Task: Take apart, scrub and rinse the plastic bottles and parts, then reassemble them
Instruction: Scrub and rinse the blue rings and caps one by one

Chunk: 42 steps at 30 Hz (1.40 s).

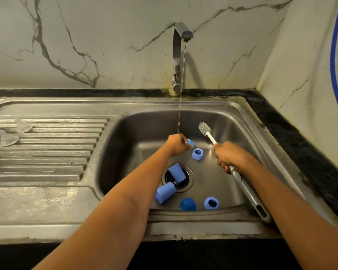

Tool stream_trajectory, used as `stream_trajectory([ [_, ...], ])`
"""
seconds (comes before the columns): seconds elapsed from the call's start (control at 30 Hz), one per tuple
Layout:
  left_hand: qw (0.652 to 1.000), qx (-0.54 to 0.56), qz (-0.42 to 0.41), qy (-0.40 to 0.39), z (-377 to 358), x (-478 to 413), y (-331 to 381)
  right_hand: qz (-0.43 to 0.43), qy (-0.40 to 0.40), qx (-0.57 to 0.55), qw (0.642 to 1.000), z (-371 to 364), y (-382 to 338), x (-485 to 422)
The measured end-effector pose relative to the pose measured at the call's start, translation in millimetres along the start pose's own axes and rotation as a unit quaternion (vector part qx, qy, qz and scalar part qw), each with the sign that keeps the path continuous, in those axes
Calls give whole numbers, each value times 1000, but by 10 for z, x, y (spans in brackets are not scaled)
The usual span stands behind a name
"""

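My left hand grips a small blue plastic part under the running water, most of the part hidden in my fingers. My right hand holds the grey-handled bottle brush by its shaft, bristle head pointing up and away, clear of the water stream. Loose in the steel sink basin lie two blue bottle bodies by the drain, two blue collar rings and a darker blue cap.
The tap at the back runs a thin stream into the basin. Clear silicone teats sit on the ribbed drainboard at the left. A black counter edge borders the sink on the right, and a blue hose hangs on the right wall.
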<state>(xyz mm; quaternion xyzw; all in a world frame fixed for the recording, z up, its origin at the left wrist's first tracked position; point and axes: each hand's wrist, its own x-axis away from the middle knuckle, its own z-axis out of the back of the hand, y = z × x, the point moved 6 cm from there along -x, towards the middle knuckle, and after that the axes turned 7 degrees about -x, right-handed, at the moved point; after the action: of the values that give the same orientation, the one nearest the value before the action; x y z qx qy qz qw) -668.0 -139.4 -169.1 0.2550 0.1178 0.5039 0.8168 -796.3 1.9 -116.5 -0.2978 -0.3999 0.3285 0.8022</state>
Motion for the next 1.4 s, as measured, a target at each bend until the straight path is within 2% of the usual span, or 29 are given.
stream_trajectory([
  [0.1, 993, 96, 38, 60, 249, -3, -87, 7, 5, 1, 1000, 11, -8, 41],
  [0.23, 980, 159, 54, 111, 472, 21, -93, 20, 5, 7, 1000, 8, -31, 101],
  [0.4, 945, 268, 105, 157, 578, 42, -106, 29, 5, 26, 999, 1, -81, 175],
  [0.47, 917, 344, 141, 145, 565, 61, -80, 28, 6, 29, 999, -4, -90, 211],
  [0.57, 833, 514, 180, 99, 514, 98, 8, 21, 11, 22, 999, 5, -106, 262],
  [0.63, 789, 581, 188, 67, 490, 111, 66, 23, 13, 18, 999, 22, -114, 292],
  [0.77, 750, 638, 161, 70, 490, 107, 131, 64, 11, 38, 997, 56, -143, 337],
  [0.83, 744, 644, 145, 104, 514, 118, 120, 79, 15, 45, 996, 77, -166, 365],
  [0.97, 771, 609, 141, 125, 514, 175, 87, 116, 13, 50, 992, 74, -234, 435],
  [1.03, 773, 605, 138, 131, 528, 226, 89, 134, 11, 51, 990, 70, -265, 474],
  [1.3, 737, 654, 126, 110, 532, 511, 242, 127, -37, 69, 989, -72, -282, 499],
  [1.4, 738, 653, 146, 81, 465, 634, 260, 139, -30, 81, 987, -68, -297, 537],
])
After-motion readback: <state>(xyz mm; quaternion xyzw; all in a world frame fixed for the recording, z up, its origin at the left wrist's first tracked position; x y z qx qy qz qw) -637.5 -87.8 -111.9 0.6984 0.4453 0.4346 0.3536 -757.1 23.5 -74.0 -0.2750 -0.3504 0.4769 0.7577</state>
